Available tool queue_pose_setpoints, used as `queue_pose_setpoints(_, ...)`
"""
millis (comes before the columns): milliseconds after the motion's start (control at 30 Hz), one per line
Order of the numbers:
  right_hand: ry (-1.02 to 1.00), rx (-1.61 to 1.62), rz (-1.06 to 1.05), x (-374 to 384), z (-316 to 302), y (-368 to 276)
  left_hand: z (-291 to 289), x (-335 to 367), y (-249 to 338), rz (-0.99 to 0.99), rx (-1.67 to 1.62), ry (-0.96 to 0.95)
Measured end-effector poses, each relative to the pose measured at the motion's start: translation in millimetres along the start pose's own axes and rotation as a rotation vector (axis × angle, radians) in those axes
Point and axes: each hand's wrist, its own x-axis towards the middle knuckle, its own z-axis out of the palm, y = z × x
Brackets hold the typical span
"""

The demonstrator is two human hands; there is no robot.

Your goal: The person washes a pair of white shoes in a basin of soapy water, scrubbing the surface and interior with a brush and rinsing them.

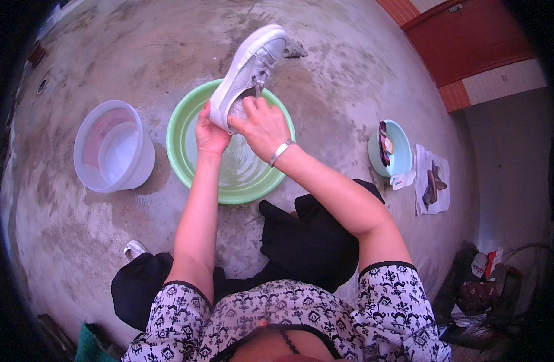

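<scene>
A white lace-up sneaker (248, 72) is held up, tilted, above the far part of a green basin (175, 158) with water in it. The toe points away and to the right. My left hand (212, 134) grips the shoe by its heel from the left and below. At the shoe's opening, my right hand (266, 128) has its thumb against the collar near the heel and its curled fingers at the inner edge. Whether the fingertips also pinch the lining or insole is hidden. A bracelet (281, 152) circles my right wrist.
To the left stands a translucent tub (145, 158). A small pale-blue basin (402, 136) with a dark brush-like item sits at right, beside dark shoe-like items (433, 184) on a white sheet (444, 202). A grey rag (296, 49) lies beyond the sneaker.
</scene>
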Motion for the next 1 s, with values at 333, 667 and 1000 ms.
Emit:
queue_pose_setpoints(333, -0.061, -0.305, 0.033, -4, 11, -34, 17, 1, 8, -0.115, 0.005, 0.160)
queue_pose_setpoints(667, -0.436, 0.873, 0.522, 1, 9, -19, -13, 12, 11, -0.109, 0.101, 0.186)
queue_pose_setpoints(1000, -0.526, 0.986, 0.597, 6, 18, -5, -2, 2, -2, 0.064, 0.153, 0.134)
